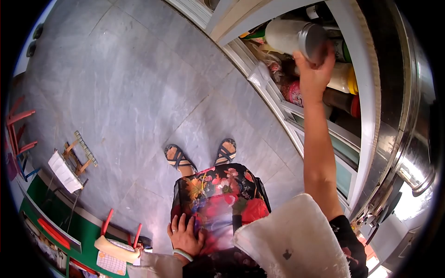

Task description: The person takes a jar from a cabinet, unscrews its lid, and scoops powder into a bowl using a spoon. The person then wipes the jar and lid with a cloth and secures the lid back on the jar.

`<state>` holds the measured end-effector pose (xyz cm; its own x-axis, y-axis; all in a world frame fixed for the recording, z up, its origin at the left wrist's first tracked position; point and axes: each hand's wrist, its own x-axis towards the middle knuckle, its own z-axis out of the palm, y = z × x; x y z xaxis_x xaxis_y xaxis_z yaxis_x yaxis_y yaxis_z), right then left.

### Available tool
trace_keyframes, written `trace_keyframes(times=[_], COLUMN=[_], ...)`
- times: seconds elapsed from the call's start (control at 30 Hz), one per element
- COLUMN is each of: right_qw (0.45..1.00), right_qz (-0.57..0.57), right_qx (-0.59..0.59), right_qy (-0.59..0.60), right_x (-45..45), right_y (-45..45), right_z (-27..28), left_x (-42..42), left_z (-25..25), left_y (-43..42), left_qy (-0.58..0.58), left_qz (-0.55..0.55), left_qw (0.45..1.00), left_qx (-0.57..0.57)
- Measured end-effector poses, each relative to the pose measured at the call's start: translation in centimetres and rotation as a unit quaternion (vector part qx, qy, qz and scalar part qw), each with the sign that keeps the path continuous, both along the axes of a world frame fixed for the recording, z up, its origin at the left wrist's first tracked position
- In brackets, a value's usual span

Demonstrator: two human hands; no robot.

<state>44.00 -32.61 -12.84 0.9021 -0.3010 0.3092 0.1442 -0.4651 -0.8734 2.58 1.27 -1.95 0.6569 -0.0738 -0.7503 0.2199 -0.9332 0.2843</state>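
While the right hand (316, 76) clasps its lid (317, 41), the jar (282, 36) extends beyond; the left hand (186, 236) lies spread on fabric (222, 185).

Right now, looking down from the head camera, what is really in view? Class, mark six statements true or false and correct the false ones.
1. The right hand holds a jar at its silver-grey lid. True.
2. The left hand rests on a floral garment. True.
3. Both hands are holding jars. False: only the right hand holds one.
4. The person is barefoot. False: strapped sandals are worn.
5. A pale bracelet circles the wrist of the left hand. True.
6. The floor is wooden boards. False: the floor is grey tile.
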Motion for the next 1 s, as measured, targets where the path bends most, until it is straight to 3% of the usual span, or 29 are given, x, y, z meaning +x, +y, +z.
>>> trace_keyframes(times=[0.1,0.33,0.47,0.5,0.53,0.6,0.63,0.7,0.73,0.77,0.8,0.83,0.93,1.0], right_qw=[0.998,0.996,0.997,0.991,0.978,0.990,0.998,0.995,0.989,0.977,0.942,0.919,0.902,0.901], right_qz=[-0.024,-0.042,-0.034,-0.077,-0.119,-0.103,-0.043,-0.012,0.067,0.078,0.110,0.183,0.296,0.320], right_qx=[-0.056,0.005,-0.046,-0.110,-0.174,-0.096,0.050,-0.021,-0.070,0.033,0.049,0.031,0.038,0.044], right_qy=[-0.028,-0.084,-0.057,-0.025,0.005,0.021,0.007,0.099,0.109,0.193,0.313,0.347,0.313,0.290], right_x=[1.4,6.1,7.8,7.2,5.9,2.2,-0.4,-6.2,-9.3,-12.0,-14.3,-16.1,-19.0,-19.1], right_y=[-0.3,-0.5,-1.5,-1.5,-1.4,-0.3,1.1,1.8,1.6,3.8,6.0,7.4,11.5,12.1], right_z=[1.9,0.2,0.1,0.4,1.0,3.4,4.8,5.3,4.0,4.2,4.4,4.0,3.8,3.6], left_x=[0.5,0.7,0.4,0.3,0.1,-0.7,0.4,5.1,7.4,9.9,12.6,14.9,17.9,17.0], left_z=[0.3,0.3,0.3,0.3,0.1,-0.5,-0.5,-0.6,-1.4,-2.5,-3.8,-4.8,-8.7,-10.6], left_y=[-0.1,0.2,0.1,0.1,0.6,1.6,2.0,2.4,2.2,1.8,0.8,-0.5,-3.3,-3.4], left_qy=[0.036,0.047,0.037,0.034,0.042,0.062,0.051,0.028,-0.029,-0.088,-0.131,-0.172,-0.234,-0.233], left_qz=[0.011,0.011,0.015,0.016,0.057,0.138,0.192,0.296,0.251,0.203,0.171,0.139,0.103,0.183], left_qw=[0.999,0.999,0.999,0.999,0.997,0.986,0.977,0.950,0.963,0.970,0.969,0.964,0.948,0.922], left_qx=[-0.012,-0.014,-0.008,-0.006,-0.023,-0.065,-0.075,-0.092,-0.097,-0.103,-0.124,-0.145,-0.191,-0.250])
